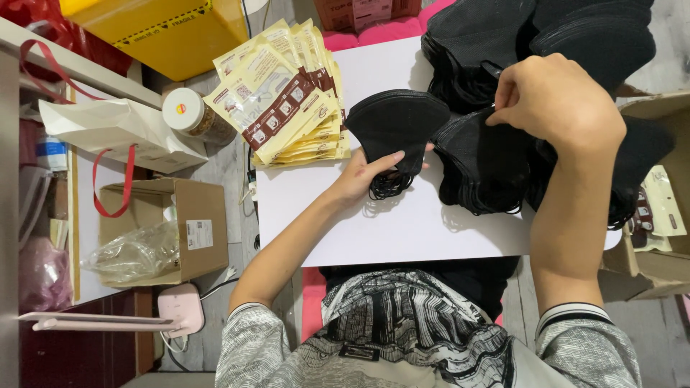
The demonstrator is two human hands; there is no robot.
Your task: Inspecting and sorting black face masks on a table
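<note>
My left hand (368, 174) holds a folded black face mask (395, 123) by its lower end, its black ear loops (389, 188) bunched under my fingers, just above the white board (381, 230). My right hand (557, 97) pinches the top edge of a mask on a thick stack of black masks (483, 169) lying on the board's right side. More black masks (503, 36) are heaped at the board's far right corner. A fanned pile of yellow and brown flat packets (287, 93) lies on the board's far left corner.
To the left stand an open cardboard box (194, 230) with crumpled clear plastic, a white-lidded jar (188, 113), a white paper bag (115, 133) with red handles and a yellow box (169, 32). Another cardboard box (658, 266) sits at the right.
</note>
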